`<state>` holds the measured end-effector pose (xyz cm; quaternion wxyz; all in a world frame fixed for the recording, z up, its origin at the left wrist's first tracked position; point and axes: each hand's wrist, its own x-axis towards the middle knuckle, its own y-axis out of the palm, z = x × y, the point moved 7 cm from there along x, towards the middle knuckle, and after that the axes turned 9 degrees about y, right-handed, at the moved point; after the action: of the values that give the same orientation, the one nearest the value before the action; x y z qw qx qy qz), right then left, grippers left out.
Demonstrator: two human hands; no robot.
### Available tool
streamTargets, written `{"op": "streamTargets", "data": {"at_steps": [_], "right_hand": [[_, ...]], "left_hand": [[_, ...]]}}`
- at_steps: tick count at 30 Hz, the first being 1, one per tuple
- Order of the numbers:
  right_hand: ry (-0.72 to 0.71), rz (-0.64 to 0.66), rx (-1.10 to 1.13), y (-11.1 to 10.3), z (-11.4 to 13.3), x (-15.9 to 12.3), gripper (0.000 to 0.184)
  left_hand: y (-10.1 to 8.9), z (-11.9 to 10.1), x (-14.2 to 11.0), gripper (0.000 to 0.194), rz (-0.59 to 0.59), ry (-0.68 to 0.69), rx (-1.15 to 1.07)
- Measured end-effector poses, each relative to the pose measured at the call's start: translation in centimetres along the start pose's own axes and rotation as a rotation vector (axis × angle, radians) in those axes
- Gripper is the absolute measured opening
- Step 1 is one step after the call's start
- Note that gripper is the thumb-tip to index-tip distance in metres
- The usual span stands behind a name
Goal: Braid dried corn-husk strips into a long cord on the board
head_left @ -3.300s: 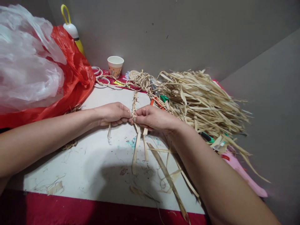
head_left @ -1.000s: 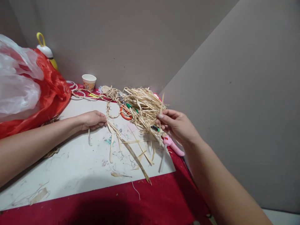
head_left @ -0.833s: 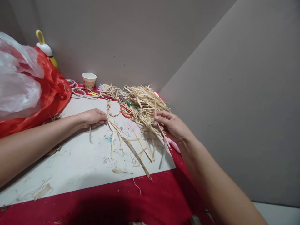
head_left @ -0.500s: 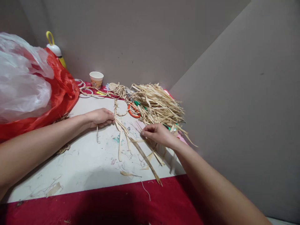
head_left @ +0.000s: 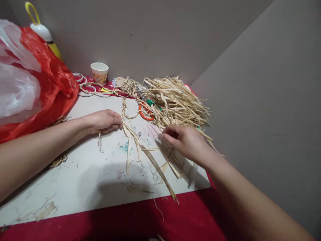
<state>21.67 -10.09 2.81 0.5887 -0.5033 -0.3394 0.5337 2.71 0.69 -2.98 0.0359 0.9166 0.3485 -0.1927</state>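
Note:
My left hand (head_left: 106, 121) is closed in a pinch on a braided straw cord (head_left: 123, 108), where the braid ends and loose strips fan out below. Those flat straw strips (head_left: 129, 147) lie on the white board. To the right, my right hand (head_left: 182, 140) has its thumb and fingers pressed together above scattered strips; whether a thin fibre is between them I cannot make out. A long brown strip (head_left: 159, 172) runs diagonally below it. Just beyond that hand lies a big bundle of dry straw (head_left: 178, 100), with orange-handled scissors (head_left: 146, 112) at its left side.
A white board (head_left: 75, 187) lies on a red cloth (head_left: 120, 224). A red and white plastic bag (head_left: 55, 80) stands at the left, with a yellow and white bottle (head_left: 45, 33) behind it. A paper cup (head_left: 99, 73) and coiled cord (head_left: 126, 85) are near the grey wall (head_left: 160, 36).
The view has shifted closer, so the bag slides left and the straw bundle looks larger. My right hand has moved slightly right. My left hand keeps its pinch on the braid.

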Motion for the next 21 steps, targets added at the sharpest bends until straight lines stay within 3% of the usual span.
{"op": "streamTargets", "data": {"at_steps": [3,7,10,14,18,21], "right_hand": [[-0.063,0.269,-0.038,2.9,1.1,-2.7,0.027],[-0.121,0.294,-0.083,4.3,1.8,-4.6,0.015],[-0.105,0.41,0.211,3.8,0.9,-5.0,0.014],[0.089,0.576,0.724,2.5,-1.8,-4.5,0.012],[0.254,0.482,1.123,2.4,-4.1,-2.8,0.026],[0.314,0.39,1.229,3.2,-5.1,-1.8,0.028]], "left_hand": [[-0.1,0.1,0.1,0.018,-0.003,-0.002,0.003],[-0.1,0.3,0.2,0.016,0.011,0.014,-0.009],[-0.2,0.4,0.2,0.016,0.013,0.014,-0.021],[-0.2,0.3,0.1,0.018,0.017,0.016,-0.023],[-0.2,0.3,0.1,0.016,0.004,0.01,-0.022],[-0.2,0.3,0.2,0.016,0.009,0.021,-0.023]]}}
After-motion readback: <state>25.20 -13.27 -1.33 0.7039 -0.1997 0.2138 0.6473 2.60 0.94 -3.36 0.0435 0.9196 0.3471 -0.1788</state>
